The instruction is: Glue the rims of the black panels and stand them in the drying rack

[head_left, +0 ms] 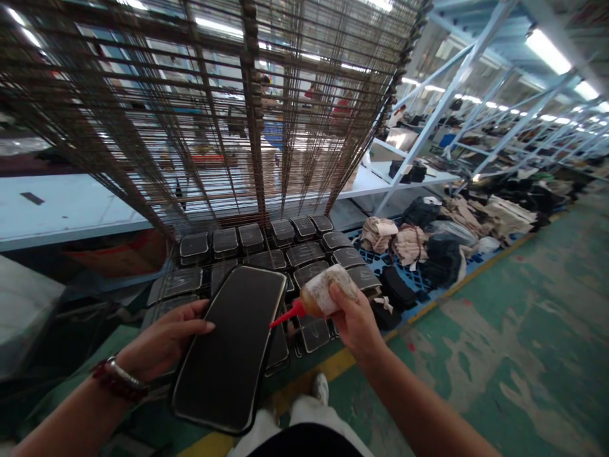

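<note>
My left hand [166,339] grips the left edge of a long black panel with rounded corners and a pale rim [231,349], thumb lying on its top face. My right hand [354,320] is wrapped round a squeeze bottle of amber liquid [323,293]. The bottle's red nozzle [284,316] points left and touches the panel's right edge. A bracelet sits on my left wrist. Below the panel my pale trousers and one shoe [320,387] show.
A wire drying rack [252,114] with raised shelves rises in front. Its lowest shelf holds several smaller black panels [266,251]. Piles of cloth [428,238] lie on blue pallets to the right. Blue shelving frames [476,76] stand behind. Green floor spreads right.
</note>
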`<state>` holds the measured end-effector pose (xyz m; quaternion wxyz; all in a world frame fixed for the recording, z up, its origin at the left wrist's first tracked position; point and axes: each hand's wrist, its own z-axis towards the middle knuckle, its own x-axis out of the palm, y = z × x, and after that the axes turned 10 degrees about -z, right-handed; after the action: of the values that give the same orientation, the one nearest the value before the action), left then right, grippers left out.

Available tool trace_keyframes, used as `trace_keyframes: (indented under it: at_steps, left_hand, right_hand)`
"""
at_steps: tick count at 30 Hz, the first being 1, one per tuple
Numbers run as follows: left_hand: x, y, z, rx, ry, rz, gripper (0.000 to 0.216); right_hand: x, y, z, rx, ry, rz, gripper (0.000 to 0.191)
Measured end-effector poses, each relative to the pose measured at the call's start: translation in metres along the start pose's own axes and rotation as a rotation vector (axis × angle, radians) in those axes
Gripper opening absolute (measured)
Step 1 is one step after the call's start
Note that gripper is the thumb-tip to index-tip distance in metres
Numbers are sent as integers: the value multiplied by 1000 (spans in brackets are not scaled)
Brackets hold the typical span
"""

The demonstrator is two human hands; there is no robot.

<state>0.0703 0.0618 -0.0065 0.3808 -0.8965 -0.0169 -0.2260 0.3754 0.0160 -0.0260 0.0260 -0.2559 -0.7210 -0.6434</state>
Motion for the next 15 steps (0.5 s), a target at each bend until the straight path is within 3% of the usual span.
trace_keyframes:
  at_steps: [10,15]
  left_hand:
    - [-5,5,7,22,-24,-68,52]
    - [-3,5,8,33,-84,-115,50]
  right_hand:
    - [2,-7,-20,-62,106,-5,36]
    - [-1,-10,-31,-69,205,-13,41]
